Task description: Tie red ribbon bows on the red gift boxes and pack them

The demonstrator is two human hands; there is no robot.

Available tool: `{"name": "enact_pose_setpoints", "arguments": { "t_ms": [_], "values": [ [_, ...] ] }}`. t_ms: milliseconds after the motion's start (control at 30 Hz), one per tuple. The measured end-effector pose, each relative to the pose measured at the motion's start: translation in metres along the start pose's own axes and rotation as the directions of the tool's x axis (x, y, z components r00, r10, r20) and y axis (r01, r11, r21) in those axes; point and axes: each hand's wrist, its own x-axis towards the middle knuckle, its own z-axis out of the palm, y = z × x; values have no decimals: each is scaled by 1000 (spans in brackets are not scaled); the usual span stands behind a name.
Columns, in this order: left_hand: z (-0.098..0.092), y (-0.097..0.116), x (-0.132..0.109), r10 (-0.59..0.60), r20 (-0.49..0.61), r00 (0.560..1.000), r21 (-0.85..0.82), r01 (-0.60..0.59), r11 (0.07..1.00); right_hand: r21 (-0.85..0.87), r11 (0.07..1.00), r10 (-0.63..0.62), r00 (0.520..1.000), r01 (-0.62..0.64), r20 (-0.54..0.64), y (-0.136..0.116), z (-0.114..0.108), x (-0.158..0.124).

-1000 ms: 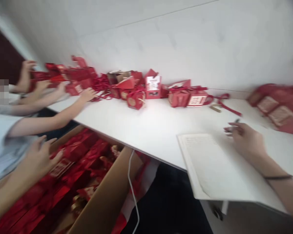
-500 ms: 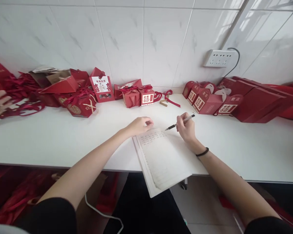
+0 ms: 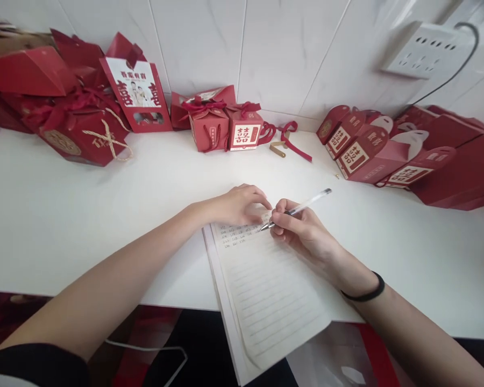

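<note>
A lined notebook (image 3: 266,295) lies open on the white table (image 3: 64,209), its near corner hanging over the front edge. Rows of small writing fill its top lines. My right hand (image 3: 306,234) grips a pen (image 3: 296,209) with the tip touching the page near the top. My left hand (image 3: 237,204) rests at the notebook's top edge, fingers curled down flat on the paper, holding nothing. A black band circles my right wrist.
Red gift boxes (image 3: 221,126) with ribbons line the tiled wall; a larger red bag (image 3: 137,97) and box (image 3: 80,134) stand at the left. Flat red boxes (image 3: 367,153) lean at the right under a white power strip (image 3: 423,51). A white cable (image 3: 153,352) hangs below the table.
The view swung from the carton and other people at the left to the notebook and came closer. My left hand came onto the page. The pen tip dropped to the paper.
</note>
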Motion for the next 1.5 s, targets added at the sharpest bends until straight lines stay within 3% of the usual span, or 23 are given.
{"name": "enact_pose_setpoints", "arguments": {
  "t_ms": [100,200,333,433,500,633,867,1133,1500],
  "values": [
    [-1,4,1,-33,36,999,40,31,999,-11,1000,-3,999,2,-54,11,7,4],
    [-8,8,-1,-82,123,989,51,76,996,-212,977,-37,997,21,-72,16,13,5],
    [-14,5,-5,-136,218,966,-7,141,990,-531,837,-220,970,132,-106,19,19,3],
    [-13,2,-6,-142,215,966,-48,155,987,-677,704,-367,926,216,-86,23,21,2],
    [-12,2,-5,-145,223,964,-44,159,986,-727,651,-390,918,217,-76,24,21,2],
    [-12,3,-4,-181,241,953,-26,193,981,-762,622,-357,931,179,-73,24,21,3],
    [-13,3,-4,-143,229,963,-49,159,986,-799,571,-361,932,187,-40,24,21,3],
    [-13,4,-5,-189,248,950,-41,206,978,-809,572,-353,931,133,-96,23,23,3],
    [-12,5,-4,-177,213,961,-77,197,977,-811,561,-367,928,168,-62,24,22,3]
  ]
}}
